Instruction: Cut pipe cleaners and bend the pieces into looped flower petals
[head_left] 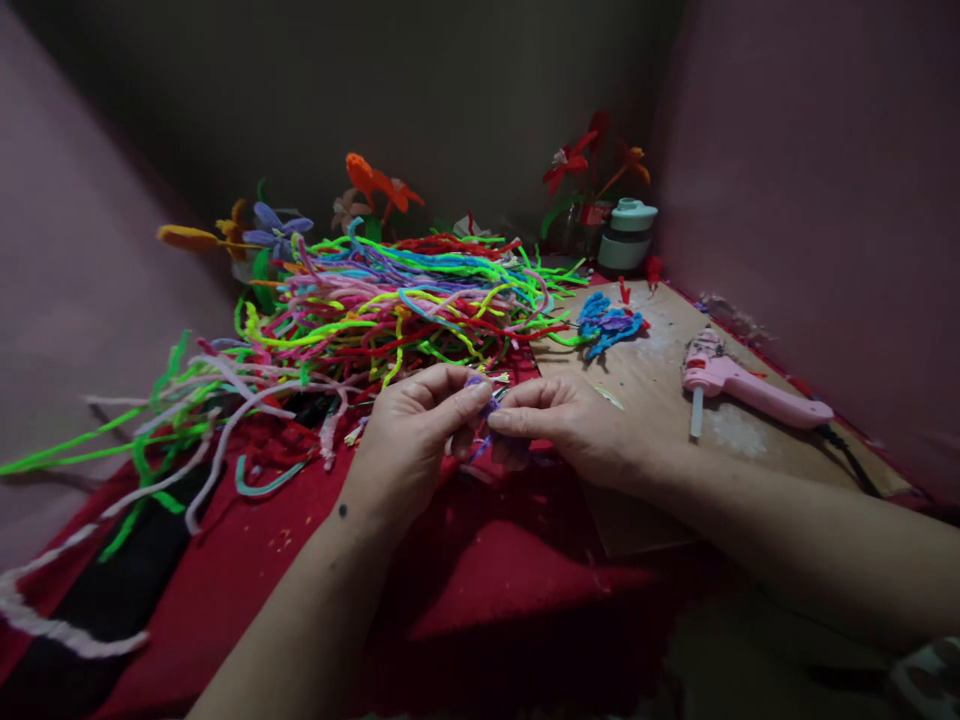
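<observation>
In the head view, the left hand [420,415] and right hand [562,420] are pinching a fuzzy purple piece [492,408] above red cloth [510,560] — near the left edge of the tan board [649,385] — while a pipe-cleaner heap [405,300] is crowding the space beyond.

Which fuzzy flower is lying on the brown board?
The blue flower, purple in its middle; the red, orange and lilac ones are farther back.
</observation>
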